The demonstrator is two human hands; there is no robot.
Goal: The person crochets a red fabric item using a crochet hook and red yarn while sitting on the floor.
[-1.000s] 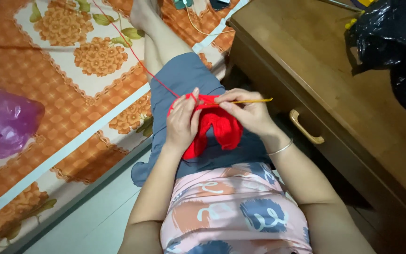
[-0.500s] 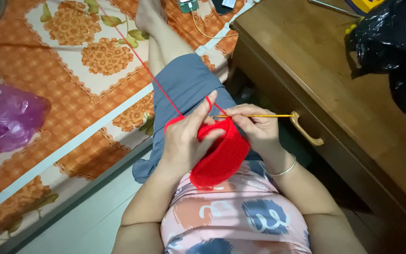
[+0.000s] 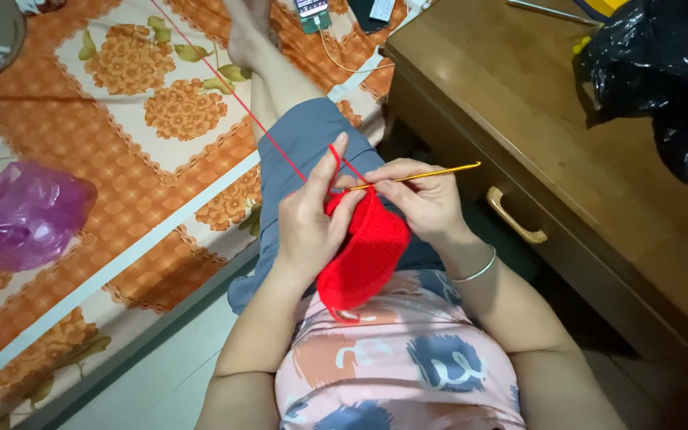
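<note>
Red crochet piece [image 3: 364, 255] seemingly between both hands [image 3: 360, 211]

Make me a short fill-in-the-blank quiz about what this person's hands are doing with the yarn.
1. The right hand holds a slim golden crochet ____ .
2. The left hand steadies the crocheted piece, whose colour is ____ .
3. The yarn strand runs from the left forefinger away across the orange ____-patterned mat.
4. The wooden cabinet stands on the person's ____ side.

Missing words: hook; red; flower; right
</note>
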